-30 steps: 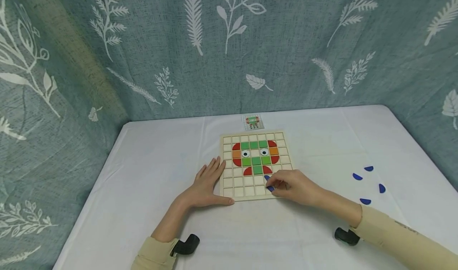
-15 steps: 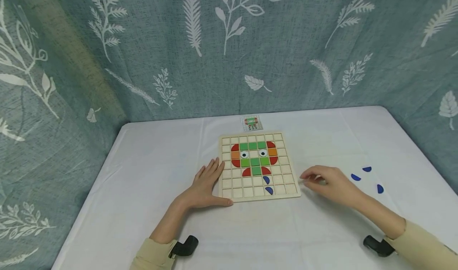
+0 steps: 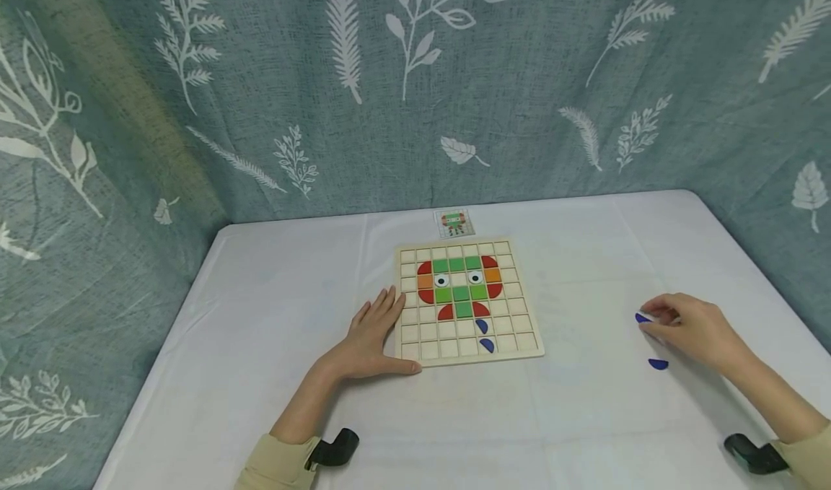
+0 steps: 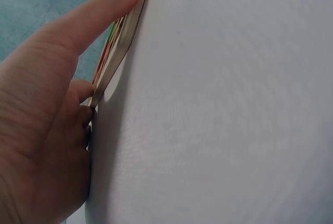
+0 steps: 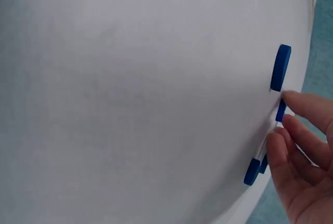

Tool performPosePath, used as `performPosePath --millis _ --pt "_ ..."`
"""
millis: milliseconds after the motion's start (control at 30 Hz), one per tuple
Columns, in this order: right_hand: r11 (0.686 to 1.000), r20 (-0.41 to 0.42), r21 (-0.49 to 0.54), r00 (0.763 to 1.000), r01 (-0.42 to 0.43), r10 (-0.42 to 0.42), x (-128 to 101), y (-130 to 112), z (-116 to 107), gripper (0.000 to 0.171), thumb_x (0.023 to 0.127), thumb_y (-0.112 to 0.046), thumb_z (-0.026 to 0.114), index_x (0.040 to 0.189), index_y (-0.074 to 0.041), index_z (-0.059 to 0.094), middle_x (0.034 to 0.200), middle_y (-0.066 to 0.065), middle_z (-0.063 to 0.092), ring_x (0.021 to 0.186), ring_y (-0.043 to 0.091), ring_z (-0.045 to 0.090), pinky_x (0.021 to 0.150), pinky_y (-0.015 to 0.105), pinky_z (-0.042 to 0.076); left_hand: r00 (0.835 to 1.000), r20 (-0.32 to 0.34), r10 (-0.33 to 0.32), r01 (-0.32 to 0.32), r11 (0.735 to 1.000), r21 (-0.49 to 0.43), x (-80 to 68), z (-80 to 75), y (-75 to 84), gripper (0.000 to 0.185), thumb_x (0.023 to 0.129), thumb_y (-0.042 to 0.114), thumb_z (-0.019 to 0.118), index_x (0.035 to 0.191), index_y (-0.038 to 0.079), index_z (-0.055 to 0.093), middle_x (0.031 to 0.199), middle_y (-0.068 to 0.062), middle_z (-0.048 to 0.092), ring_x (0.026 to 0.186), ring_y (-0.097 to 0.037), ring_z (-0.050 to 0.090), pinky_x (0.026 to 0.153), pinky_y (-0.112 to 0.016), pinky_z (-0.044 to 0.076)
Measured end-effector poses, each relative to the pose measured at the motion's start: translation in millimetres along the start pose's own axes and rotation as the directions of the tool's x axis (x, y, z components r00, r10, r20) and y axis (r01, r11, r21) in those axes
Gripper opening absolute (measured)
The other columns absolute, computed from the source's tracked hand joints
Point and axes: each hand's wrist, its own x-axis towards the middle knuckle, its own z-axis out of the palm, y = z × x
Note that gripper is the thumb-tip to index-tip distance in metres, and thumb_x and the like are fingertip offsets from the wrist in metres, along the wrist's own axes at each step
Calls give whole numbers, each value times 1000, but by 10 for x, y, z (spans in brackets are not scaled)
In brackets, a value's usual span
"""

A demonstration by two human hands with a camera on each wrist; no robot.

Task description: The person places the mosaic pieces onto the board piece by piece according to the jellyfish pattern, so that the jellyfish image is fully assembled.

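A cream gridded board [image 3: 428, 351] lies on the table with red, orange and green tiles and two eye tiles forming a face. Two blue half-circle tiles [image 3: 487, 345] rest in its lower squares. My left hand [image 3: 371, 336] is spread, its fingers along the board's left edge and its thumb at the front edge. Off to the right, my right hand [image 3: 695, 329] has its thumb and fingertips at both sides of a blue half-circle tile [image 3: 640, 317] on the table, pinching it. Nearer lies another blue half-circle tile [image 3: 658, 364]. More blue tiles [image 5: 252, 172] show beside the fingers in the right wrist view.
A small picture card [image 3: 454, 224] with a similar face lies behind the board. White cloth [image 3: 292, 273] covers the table, and a leaf-patterned teal curtain [image 3: 376, 151] hangs behind it. Each wrist carries a black camera [image 3: 336, 448].
My right hand has let go of a blue half-circle tile on the board and moved right to the loose tiles. The left hand stays at the board.
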Motion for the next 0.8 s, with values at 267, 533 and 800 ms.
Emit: performPosePath --millis 267,533,800 --pt "982 -13 27 982 187 -187 103 -44 105 20 79 5 76 95 -6 72 91 2 67 82 2 58 69 18 53 1000 1 2 -2 1000 1 -6 -5 2 119 73 57 78 157 6 11 163 -10 -1 149 -23 -7 117 -48 -3" --pt "989 12 71 991 131 -133 144 -205 193 22 81 -4 77 102 -5 70 94 4 67 87 19 62 73 27 55 1000 -2 6 -6 1000 -8 -13 -15 18 118 73 57 78 157 6 11 163 -11 -1 149 -23 -7 117 -48 -3" --pt "985 56 108 988 136 -142 159 -244 223 28 84 -6 76 110 -3 68 103 9 69 94 29 64 78 37 56 1000 -1 1 -1 1000 -8 -25 -11 11 119 73 57 78 157 6 11 163 -11 -2 149 -23 -7 117 -48 -3"
